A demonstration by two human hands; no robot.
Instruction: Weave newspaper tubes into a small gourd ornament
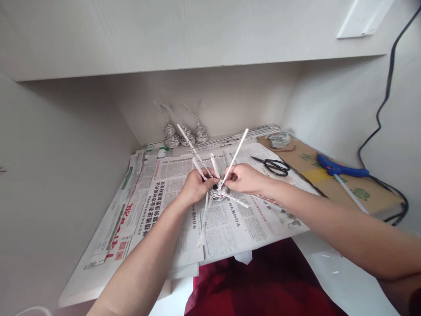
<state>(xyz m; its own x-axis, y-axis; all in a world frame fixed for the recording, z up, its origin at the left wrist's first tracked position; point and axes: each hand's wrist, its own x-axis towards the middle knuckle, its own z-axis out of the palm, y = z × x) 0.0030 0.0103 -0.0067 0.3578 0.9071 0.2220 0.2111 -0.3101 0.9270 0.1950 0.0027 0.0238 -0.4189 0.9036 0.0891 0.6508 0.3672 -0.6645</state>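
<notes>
A small round piece woven from rolled newspaper tubes (219, 194) stands on the newspaper between my hands, with several tubes sticking out from it in different directions. My left hand (196, 186) is closed at its left side, thumb and fingers pinching around the base of the tubes. From the other side, my right hand (246, 177) pinches a long white paper tube (239, 147) close to where it meets the woven piece. That tube slants up and to the right. Fingers partly hide the middle of the weave.
Newspaper sheets (243, 228) cover the table. Black scissors (276, 167) lie right of my right hand, before a cardboard piece (378, 193) bearing a blue glue gun (342, 169) with its cord. Behind are three woven gourd shapes (187, 137) and loose paper tubes (237, 138). A shelf front (197, 35) overhangs.
</notes>
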